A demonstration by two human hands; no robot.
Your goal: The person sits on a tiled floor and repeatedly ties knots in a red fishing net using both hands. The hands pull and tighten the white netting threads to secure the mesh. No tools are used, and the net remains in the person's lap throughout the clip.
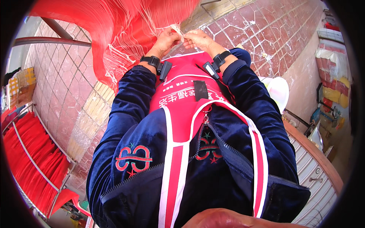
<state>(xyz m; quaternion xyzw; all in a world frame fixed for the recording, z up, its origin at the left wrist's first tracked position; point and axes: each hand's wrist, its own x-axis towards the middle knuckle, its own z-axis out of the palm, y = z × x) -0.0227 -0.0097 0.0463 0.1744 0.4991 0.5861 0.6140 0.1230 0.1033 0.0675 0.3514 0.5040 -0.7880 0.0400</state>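
The red cloth (102, 22) is the largest thing near the hands, spreading away from the body and toward the person's left, with pale threads running across its face. Nearer the body than the cloth, and to its right, the red apron (178, 70) covers the person's front. The 2 hands meet at the cloth's right-hand edge. The left hand (167, 41) is the nearer of the 2 to the cloth, its back against the red in this view; the right hand (199, 40) lies farther right, clear of the cloth. Both have thumb and fingers drawn together, pinching a small bundle of pale threads (176, 28) beside that edge. The relation that counts, as I judge it, is the bundle's long axis: it slants from the cloth rightward and slightly toward the body, into the fingertips. The threads look thin and washed out, so I cannot tell which strands each hand grips.
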